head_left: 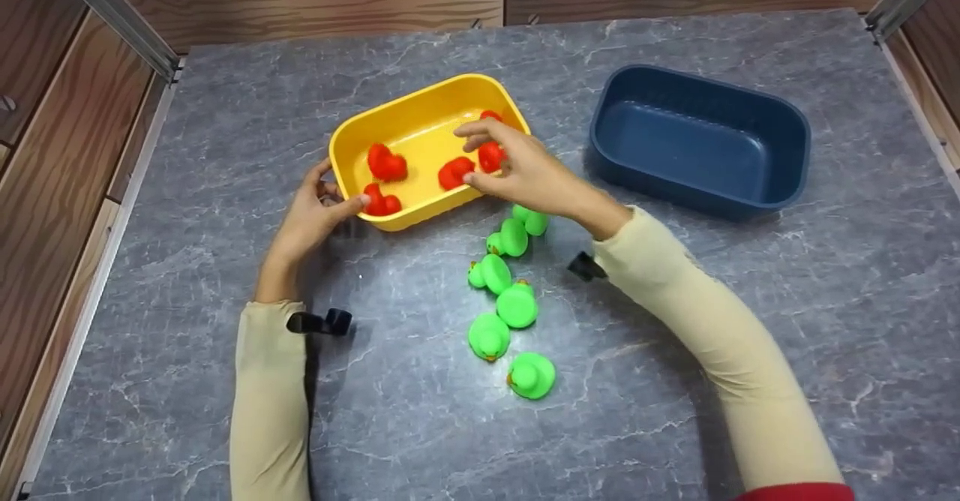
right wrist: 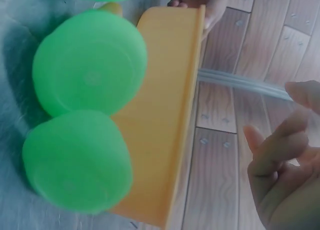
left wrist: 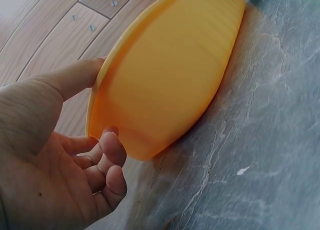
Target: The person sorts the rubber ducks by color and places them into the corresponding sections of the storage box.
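A yellow bin (head_left: 412, 111) holds several small red toys (head_left: 387, 163), rounded and blurred. At its left end my left hand (head_left: 307, 216) grips the rim, thumb over the edge. The left wrist view shows the other fingers (left wrist: 114, 150) curled beside the outer wall. Over the bin's right part reaches my right hand (head_left: 529, 175), its thumb and fingers apart above the red toys. Nothing sits between those fingers in the right wrist view, where the hand (right wrist: 285, 185) is above the rim. Several green rubber ducks (head_left: 489, 336) lie in front of the bin, some tipped over.
To the right of the yellow bin stands a dark blue bin (head_left: 690, 141) with nothing in it. Both bins rest on a grey marbled table (head_left: 150, 336). Wood-patterned panels (head_left: 337, 2) border the table at the back and sides.
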`<state>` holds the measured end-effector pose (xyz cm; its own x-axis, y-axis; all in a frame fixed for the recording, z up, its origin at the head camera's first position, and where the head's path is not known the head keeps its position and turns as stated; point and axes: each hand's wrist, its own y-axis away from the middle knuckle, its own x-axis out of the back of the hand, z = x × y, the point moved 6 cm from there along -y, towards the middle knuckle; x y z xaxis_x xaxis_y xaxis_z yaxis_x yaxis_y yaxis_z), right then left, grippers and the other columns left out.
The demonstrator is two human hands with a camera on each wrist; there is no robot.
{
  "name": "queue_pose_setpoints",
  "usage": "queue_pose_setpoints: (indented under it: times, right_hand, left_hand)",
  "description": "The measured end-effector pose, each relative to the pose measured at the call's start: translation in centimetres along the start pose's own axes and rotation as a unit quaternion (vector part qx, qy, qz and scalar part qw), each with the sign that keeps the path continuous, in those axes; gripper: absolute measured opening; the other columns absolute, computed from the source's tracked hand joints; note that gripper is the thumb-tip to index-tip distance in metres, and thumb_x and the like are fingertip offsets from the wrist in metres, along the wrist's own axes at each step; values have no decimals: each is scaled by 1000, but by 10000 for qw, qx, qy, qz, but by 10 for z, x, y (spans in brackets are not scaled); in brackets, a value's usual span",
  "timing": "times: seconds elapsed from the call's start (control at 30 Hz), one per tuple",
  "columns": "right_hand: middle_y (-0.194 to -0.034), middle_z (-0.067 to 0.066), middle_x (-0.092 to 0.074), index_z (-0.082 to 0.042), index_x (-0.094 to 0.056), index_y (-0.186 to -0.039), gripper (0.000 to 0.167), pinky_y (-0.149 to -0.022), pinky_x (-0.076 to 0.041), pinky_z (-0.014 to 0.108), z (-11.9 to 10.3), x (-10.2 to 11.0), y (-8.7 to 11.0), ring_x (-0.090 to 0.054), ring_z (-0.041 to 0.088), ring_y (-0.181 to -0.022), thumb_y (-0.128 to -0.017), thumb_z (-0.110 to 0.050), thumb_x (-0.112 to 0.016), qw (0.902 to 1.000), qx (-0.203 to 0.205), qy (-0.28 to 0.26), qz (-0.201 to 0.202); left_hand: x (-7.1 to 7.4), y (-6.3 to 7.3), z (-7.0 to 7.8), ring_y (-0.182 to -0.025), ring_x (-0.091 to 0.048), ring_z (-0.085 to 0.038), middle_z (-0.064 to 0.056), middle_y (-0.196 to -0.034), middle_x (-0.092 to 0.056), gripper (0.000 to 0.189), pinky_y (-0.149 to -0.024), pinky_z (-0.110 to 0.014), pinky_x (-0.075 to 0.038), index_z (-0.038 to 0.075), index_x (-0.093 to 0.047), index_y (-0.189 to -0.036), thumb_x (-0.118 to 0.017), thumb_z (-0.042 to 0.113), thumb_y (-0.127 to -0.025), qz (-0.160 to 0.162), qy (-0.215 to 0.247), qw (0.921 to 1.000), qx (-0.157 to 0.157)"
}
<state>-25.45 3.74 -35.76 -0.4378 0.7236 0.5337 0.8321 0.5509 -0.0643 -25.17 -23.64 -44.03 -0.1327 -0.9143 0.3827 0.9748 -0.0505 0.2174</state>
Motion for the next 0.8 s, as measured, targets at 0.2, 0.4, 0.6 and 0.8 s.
queue_pose_setpoints:
  times: [0.2, 0.4, 0.6, 0.8]
  right_hand:
    - [-123, 7, -57, -13, -46, -137, 51, -59, -41, 22, -5, 9, 24, -48, 23, -63, -91, -16, -67, 9997, 187, -169, -63]
    - [-125, 10, -59, -13, -49, -137, 51, -71, -50, 21, -3, 16, 44, -59, 17, -78, -90, -16, -68, 9995, 313, -89, 30]
    - [-125, 14, -60, -6, -52, -134, 47, -80, -52, 23, 5, 31, 63, -65, 18, -93, -90, -9, -67, 9982, 476, -189, 321]
    - [-126, 11, -61, -3, -53, -132, 45, -87, -49, 20, 14, 57, 82, -63, 12, -100, -89, -3, -66, 9958, 441, -138, 787]
  left_hand:
    - [1, -1, 0, -79, -48, -10, -5, -99, -50, 87, -65, -16, -42, 5, -19, -152, -72, 22, -86, -5, -31, 10000, 51]
    - [1, -1, 0, -79, -45, -10, -4, -100, -47, 88, -64, -15, -40, 6, -17, -153, -72, 22, -86, 64, -71, 9999, 80]
    - [9, 6, 8, -83, -42, -10, -4, -102, -46, 85, -68, -15, -37, 5, -19, -153, -70, 27, -88, 250, -211, 9992, -242]
    - [26, 16, 18, -88, -46, -11, -2, -103, -50, 74, -71, -14, -40, 6, -30, -150, -68, 26, -90, 638, -252, 9957, -616]
